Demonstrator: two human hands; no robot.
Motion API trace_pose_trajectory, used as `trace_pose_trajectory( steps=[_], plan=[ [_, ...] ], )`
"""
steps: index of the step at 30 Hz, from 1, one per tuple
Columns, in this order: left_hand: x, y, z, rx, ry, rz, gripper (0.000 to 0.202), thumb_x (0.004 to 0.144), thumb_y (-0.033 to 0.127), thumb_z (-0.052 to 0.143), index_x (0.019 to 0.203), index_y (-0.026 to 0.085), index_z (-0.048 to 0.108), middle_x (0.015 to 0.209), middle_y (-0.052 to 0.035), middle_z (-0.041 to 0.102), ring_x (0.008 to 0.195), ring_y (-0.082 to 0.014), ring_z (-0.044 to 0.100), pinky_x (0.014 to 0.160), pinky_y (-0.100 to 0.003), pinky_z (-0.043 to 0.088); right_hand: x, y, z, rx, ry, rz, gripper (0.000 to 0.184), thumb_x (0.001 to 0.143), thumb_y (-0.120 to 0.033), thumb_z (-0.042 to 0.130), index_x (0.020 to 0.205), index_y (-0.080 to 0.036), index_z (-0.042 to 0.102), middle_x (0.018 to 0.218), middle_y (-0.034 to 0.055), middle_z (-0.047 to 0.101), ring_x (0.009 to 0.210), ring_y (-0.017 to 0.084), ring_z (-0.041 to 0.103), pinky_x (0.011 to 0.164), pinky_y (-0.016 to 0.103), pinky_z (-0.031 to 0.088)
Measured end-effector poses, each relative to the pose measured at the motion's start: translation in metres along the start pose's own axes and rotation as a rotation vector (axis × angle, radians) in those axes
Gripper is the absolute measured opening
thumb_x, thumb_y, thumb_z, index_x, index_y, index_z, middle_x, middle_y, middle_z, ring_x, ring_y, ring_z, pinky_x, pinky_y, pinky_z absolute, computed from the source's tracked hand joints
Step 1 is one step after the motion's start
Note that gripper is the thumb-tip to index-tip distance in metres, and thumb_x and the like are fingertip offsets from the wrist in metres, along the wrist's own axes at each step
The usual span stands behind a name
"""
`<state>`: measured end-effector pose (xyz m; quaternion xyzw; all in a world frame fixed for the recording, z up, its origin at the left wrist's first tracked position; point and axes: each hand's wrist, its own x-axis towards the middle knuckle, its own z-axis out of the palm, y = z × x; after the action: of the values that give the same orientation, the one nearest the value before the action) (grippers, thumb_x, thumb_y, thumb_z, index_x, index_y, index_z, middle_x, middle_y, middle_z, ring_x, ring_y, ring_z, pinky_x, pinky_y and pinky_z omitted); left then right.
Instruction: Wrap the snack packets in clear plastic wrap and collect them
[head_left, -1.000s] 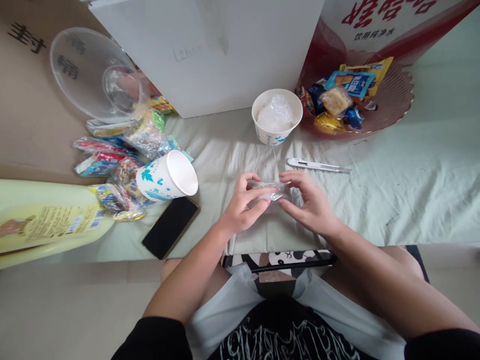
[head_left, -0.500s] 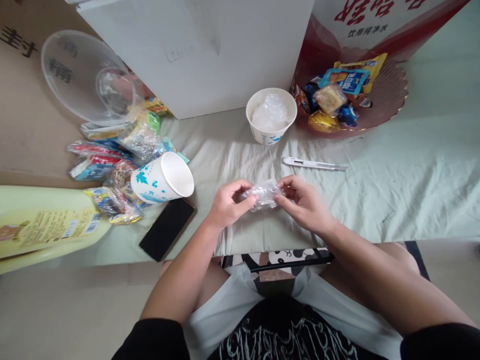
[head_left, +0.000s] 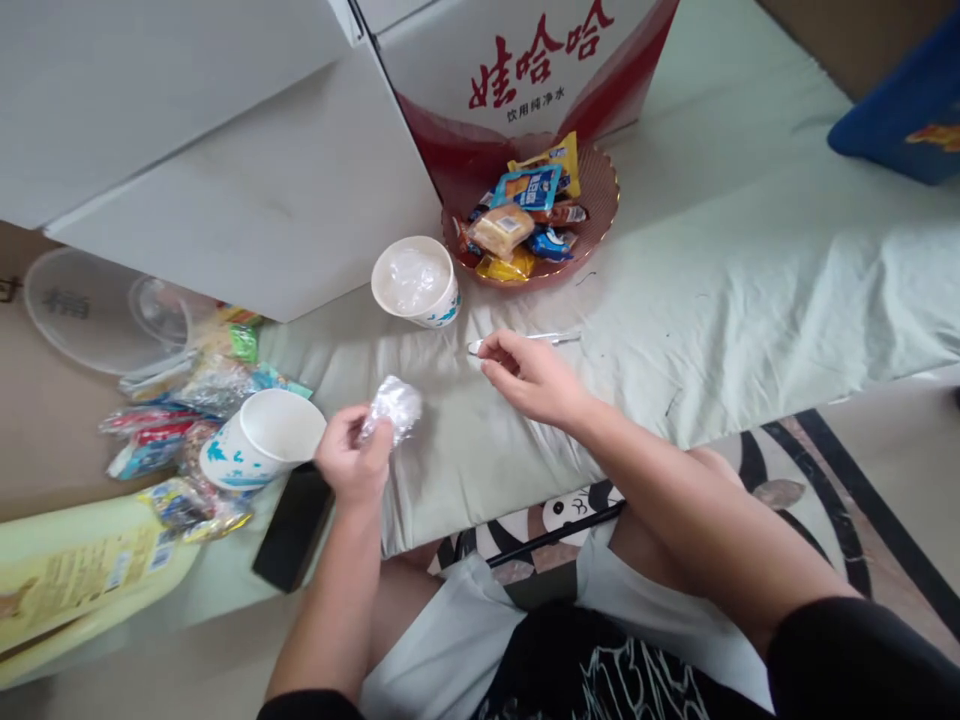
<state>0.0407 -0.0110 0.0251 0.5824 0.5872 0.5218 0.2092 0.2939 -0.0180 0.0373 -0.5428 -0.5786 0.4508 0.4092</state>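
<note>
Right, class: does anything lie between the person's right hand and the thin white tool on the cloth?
Nothing visible does. The right hand has its fingertips at the end of the white tool, which lies on bare cloth. The left hand holds a crumpled clear wrapper well off to the side.

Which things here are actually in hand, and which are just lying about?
In hand: crumpled clear wrapper, pinched in the left hand; white cutter, at the fingertips of the right hand.
Lying about: tipped paper cup; upright paper cup with clear wrappers inside; snack dish; black phone; snack packets; yellow bottle.
</note>
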Motion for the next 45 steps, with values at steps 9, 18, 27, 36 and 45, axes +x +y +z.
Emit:
trace_pose_trajectory(
  steps=[9,18,27,36,45],
  plan=[
    [0.105,0.068,0.078,0.649,-0.262,0.403,0.012,0.073,0.019,0.061,0.08,0.022,0.071,0.083,-0.0045,0.072,0.081,-0.021,0.065,0.077,-0.033,0.051,0.004,-0.006,-0.025,0.001,0.245,-0.05,0.008,0.085,-0.025,0.051,0.082,-0.021,0.057,0.069,-0.0008,0.06,0.063,0.013,0.053,0.067,0.03,0.042],
    [0.125,0.046,0.103,0.898,-0.833,0.341,0.042,0.09,0.038,0.058,0.127,0.021,0.067,0.141,-0.0105,0.067,0.134,-0.0303,0.058,0.122,-0.051,0.03,0.014,0.005,-0.071,-0.512,0.681,0.007,0.023,0.089,-0.021,0.054,0.107,-0.024,0.067,0.138,0.015,0.054,0.137,0.039,0.041,0.104,0.061,0.039],
    [0.139,0.059,0.123,1.08,-0.911,0.335,0.038,0.094,0.039,0.04,0.104,0.021,0.072,0.112,-0.0116,0.077,0.111,-0.0297,0.067,0.106,-0.043,0.042,0.029,0.015,-0.075,-0.534,0.499,0.112,0.017,0.089,-0.034,0.068,0.102,-0.024,0.069,0.156,0.0115,0.038,0.137,0.04,0.044,0.094,0.055,0.054],
    [0.123,0.063,0.134,1.033,-0.823,0.405,0.03,0.092,0.034,0.042,0.079,0.02,0.066,0.09,-0.0111,0.075,0.094,-0.0281,0.067,0.095,-0.039,0.045,0.023,0.021,-0.084,-0.469,0.612,0.086,0.02,0.083,-0.04,0.075,0.09,-0.023,0.067,0.15,0.0137,0.043,0.129,0.037,0.051,0.089,0.052,0.055],
    [0.13,0.113,0.134,0.782,-0.49,0.64,0.022,0.093,0.03,0.047,0.077,0.021,0.059,0.089,-0.0092,0.069,0.096,-0.0265,0.066,0.091,-0.038,0.048,0.005,0.02,-0.084,-0.267,0.818,-0.104,0.019,0.082,-0.021,0.061,0.101,-0.023,0.065,0.128,0.0148,0.052,0.12,0.028,0.055,0.101,0.05,0.048]
  ],
)
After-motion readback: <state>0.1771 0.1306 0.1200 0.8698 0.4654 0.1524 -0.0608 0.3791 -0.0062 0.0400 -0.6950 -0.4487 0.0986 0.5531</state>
